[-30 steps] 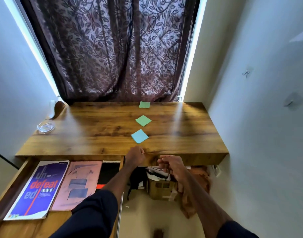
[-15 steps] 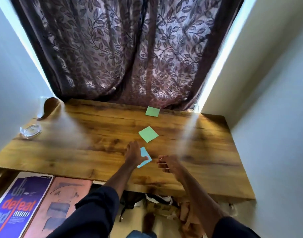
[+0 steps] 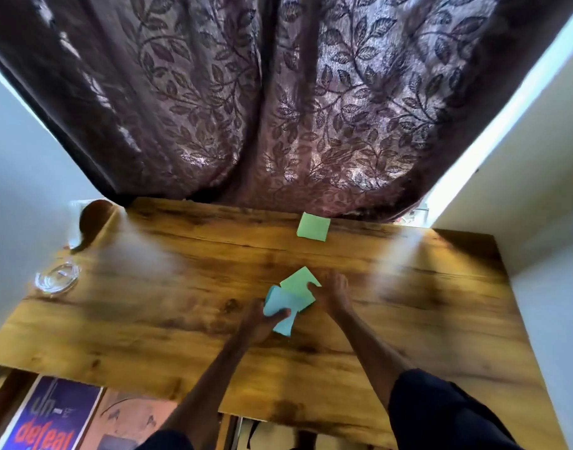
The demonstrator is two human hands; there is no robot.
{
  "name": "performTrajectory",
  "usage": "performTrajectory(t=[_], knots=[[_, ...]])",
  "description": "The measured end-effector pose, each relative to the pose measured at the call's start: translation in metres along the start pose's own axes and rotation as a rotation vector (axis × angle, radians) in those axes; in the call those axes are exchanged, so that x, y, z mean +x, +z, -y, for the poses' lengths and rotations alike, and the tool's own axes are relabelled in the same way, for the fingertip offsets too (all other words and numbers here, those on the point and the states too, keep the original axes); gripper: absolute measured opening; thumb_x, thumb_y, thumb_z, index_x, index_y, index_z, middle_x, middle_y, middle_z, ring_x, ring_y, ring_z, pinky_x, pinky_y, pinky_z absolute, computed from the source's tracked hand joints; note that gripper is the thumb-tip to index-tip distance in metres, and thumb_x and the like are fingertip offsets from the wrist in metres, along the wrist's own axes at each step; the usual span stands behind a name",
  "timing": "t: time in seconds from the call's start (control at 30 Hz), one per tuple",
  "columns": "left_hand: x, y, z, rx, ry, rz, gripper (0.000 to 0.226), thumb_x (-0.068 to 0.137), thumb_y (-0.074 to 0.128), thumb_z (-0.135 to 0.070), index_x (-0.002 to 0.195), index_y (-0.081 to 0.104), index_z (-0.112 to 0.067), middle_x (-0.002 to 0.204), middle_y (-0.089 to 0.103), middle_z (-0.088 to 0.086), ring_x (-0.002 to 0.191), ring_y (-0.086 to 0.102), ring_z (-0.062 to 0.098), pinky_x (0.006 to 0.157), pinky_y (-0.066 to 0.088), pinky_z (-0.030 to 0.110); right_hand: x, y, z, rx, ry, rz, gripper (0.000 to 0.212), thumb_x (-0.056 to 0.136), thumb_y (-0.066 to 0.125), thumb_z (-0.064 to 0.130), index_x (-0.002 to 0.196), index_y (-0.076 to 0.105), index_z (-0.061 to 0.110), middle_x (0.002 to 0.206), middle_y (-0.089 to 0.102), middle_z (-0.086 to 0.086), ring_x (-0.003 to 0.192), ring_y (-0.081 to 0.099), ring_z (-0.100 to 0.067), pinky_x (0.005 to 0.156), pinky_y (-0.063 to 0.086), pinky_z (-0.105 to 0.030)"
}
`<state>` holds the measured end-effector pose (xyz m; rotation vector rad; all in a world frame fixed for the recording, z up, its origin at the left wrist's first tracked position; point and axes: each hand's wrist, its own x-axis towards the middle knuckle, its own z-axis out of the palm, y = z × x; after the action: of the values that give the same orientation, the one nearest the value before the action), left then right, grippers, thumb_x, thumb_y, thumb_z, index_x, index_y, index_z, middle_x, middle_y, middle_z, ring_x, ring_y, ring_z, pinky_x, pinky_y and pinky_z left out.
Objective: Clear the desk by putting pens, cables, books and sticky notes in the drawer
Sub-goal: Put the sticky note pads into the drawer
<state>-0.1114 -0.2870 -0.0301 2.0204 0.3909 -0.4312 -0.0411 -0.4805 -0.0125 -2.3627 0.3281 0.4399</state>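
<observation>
One head view only, wide-angle. You look forward and steeply down across the counter (image 3: 148, 319), facing the curtain (image 3: 278, 108) at its far edge. Counter close beneath you, open drawer (image 3: 7, 393) in the lower left corner.

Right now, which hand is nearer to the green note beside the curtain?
The right hand. It pinches the middle green note, in front of the curtain-side note; the left hand, gripping the blue note, sits nearer the person.

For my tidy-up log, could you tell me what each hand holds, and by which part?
The left hand grips the blue note, thumb across its lower half; the right hand pinches the nearer green note by its right edge.
</observation>
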Motion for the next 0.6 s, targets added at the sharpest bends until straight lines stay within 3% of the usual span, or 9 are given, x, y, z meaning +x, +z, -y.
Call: performTrajectory(t=[0.07,0.13,0.23,0.43,0.53,0.6], knots=[[-0.004,-0.006,-0.007,-0.108,-0.020,-0.043,0.020,0.080,0.085,-0.033,0.086,0.073,-0.019,0.084,0.077,0.003,0.077,0.075,0.018,0.066,0.060,0.038,0.007,0.007,0.004,-0.163,-0.004,0.037,0.076,0.083,0.073,0.052,0.135,0.044,0.004,0.136,0.046,-0.015,0.130,0.039,-0.033,0.106,0.037,-0.040],[-0.002,-0.009,-0.002,-0.181,-0.038,-0.057,0.022,0.082,0.083,-0.031,0.094,0.075,-0.015,0.087,0.078,0.004,0.081,0.076,0.020,0.066,0.062,0.035,0.015,0.020,0.004,-0.294,-0.007,0.014,0.100,0.074,0.076,0.062,0.143,0.033,0.004,0.147,0.036,-0.019,0.136,0.034,-0.036,0.110,0.038,-0.045],[-0.002,-0.015,0.009,-0.239,-0.089,-0.067,0.021,0.082,0.083,-0.033,0.093,0.076,-0.017,0.089,0.078,0.005,0.082,0.076,0.020,0.076,0.063,0.048,0.019,0.036,0.002,-0.266,0.045,0.062,0.110,0.068,0.083,0.058,0.147,0.028,0.005,0.151,0.030,-0.019,0.140,0.030,-0.037,0.109,0.040,-0.050],[-0.009,-0.012,0.017,-0.289,-0.147,-0.097,0.021,0.079,0.085,-0.037,0.087,0.075,-0.019,0.085,0.079,0.001,0.080,0.077,0.019,0.078,0.062,0.051,-0.011,0.042,-0.021,-0.248,0.003,0.094,0.079,0.074,0.084,0.044,0.134,0.043,0.012,0.128,0.051,-0.005,0.121,0.053,-0.026,0.092,0.047,-0.038],[-0.016,-0.003,0.022,-0.300,-0.187,-0.059,0.042,0.075,0.083,-0.052,0.098,0.072,-0.018,0.092,0.077,0.003,0.086,0.075,0.020,0.079,0.063,0.046,-0.030,0.039,-0.043,-0.171,-0.005,0.120,0.083,0.079,0.082,0.031,0.140,0.034,0.003,0.134,0.047,-0.012,0.121,0.052,-0.029,0.093,0.048,-0.038],[-0.026,0.005,0.025,-0.279,-0.189,-0.044,0.047,0.078,0.080,-0.054,0.106,0.070,-0.018,0.097,0.076,0.003,0.090,0.074,0.019,0.076,0.062,0.039,-0.041,0.034,-0.056,-0.103,0.018,0.125,0.071,0.083,0.078,0.022,0.136,0.037,0.002,0.132,0.051,-0.015,0.118,0.055,-0.030,0.090,0.052,-0.040]])
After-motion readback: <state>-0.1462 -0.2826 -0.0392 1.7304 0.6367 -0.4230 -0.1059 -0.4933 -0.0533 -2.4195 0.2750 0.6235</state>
